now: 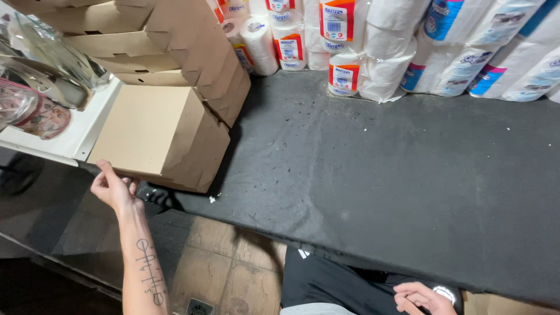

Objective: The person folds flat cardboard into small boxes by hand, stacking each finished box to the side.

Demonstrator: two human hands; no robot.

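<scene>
The left hand (114, 189), fingers loosely curled and holding nothing, touches the near edge of a plain brown folded cardboard box (157, 134) lying on the dark surface (379, 175); the right hand (423, 298) rests released.

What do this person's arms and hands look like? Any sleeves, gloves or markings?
Both hands are bare, with no gloves. The left hand has no sleeve on the forearm that shows, and that forearm carries a dark line tattoo: a long thin stroke with small loops and cross marks along it. The right hand shows only partly at the lower edge of the picture; no ring or watch can be made out there.
</scene>
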